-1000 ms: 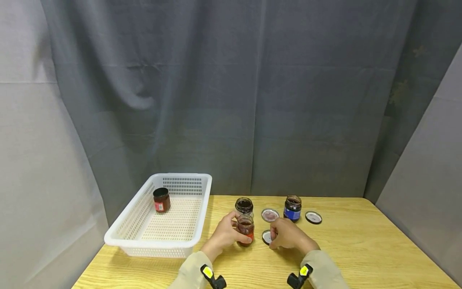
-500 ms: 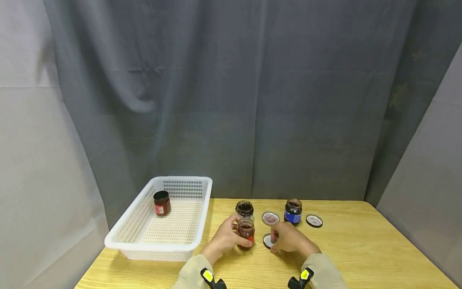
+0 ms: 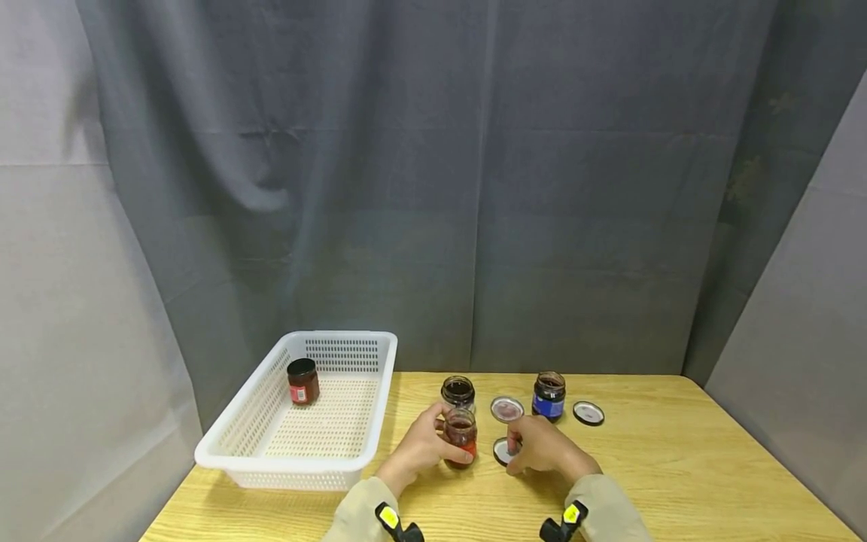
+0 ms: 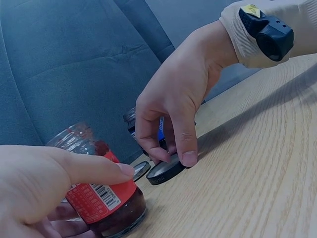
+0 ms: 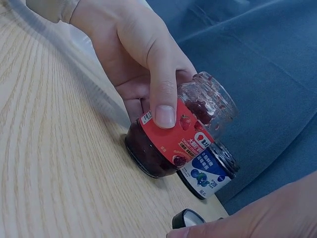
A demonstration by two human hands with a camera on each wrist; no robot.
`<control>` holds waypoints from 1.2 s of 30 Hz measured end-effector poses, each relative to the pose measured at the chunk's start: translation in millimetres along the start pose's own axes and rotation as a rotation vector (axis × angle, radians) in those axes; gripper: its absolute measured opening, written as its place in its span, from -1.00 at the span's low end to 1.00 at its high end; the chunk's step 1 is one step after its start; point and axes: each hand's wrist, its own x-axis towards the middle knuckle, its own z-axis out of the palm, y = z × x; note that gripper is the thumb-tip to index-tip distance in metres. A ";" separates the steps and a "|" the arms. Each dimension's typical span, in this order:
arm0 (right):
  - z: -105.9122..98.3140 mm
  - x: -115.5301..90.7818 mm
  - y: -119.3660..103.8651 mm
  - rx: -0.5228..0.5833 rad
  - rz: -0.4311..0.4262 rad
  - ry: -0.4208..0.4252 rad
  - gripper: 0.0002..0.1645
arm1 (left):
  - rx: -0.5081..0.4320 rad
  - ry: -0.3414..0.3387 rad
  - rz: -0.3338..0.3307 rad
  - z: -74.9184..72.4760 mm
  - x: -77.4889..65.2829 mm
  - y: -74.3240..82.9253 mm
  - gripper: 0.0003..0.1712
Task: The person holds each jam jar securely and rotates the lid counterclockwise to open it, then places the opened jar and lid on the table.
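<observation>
My left hand (image 3: 421,446) grips a lidless strawberry jam jar (image 5: 173,139) with a red label, its thumb across the label. The jar stands upright on the table, its glass neck smeared with jam. To its right, my right hand (image 3: 544,447) reaches down and pinches a black-rimmed jar lid (image 4: 166,171) between thumb and fingers. The lid lies pale inside up at table level; fingers cover part of it. Just behind the held jar is an uncapped blueberry jam jar (image 5: 209,171), partly hidden in the head view.
A white perforated basket (image 3: 291,461) stands at the left, holding a capped jar with a red label (image 3: 302,382). Behind my right hand are an upturned lid (image 3: 507,409), an open jar with a blue label (image 3: 549,397) and another upturned lid (image 3: 588,413). A grey curtain (image 3: 433,188) hangs behind the table.
My right hand's fingers have shifted slightly on the lid, showing more of its pale inside. The left hand keeps its hold on the strawberry jam jar, and the head view has tilted a little.
</observation>
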 end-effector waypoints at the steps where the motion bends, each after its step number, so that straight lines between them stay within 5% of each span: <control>1: 0.0 -0.3 -0.2 0.000 0.003 -0.001 -0.54 | 0.000 -0.001 0.001 -0.1 -0.1 0.1 -0.30; 22: -4.2 1.7 -4.5 -0.007 0.000 0.041 -0.56 | 0.014 -0.020 0.016 -2.3 0.1 3.4 -0.21; 27: -7.9 4.3 -8.6 0.007 0.032 0.116 -0.70 | 0.022 -0.051 0.006 -7.3 0.8 13.2 -0.05; 36: -12.2 4.5 -17.5 0.030 0.057 0.242 -0.62 | -0.028 -0.061 0.054 -13.0 0.6 31.2 0.20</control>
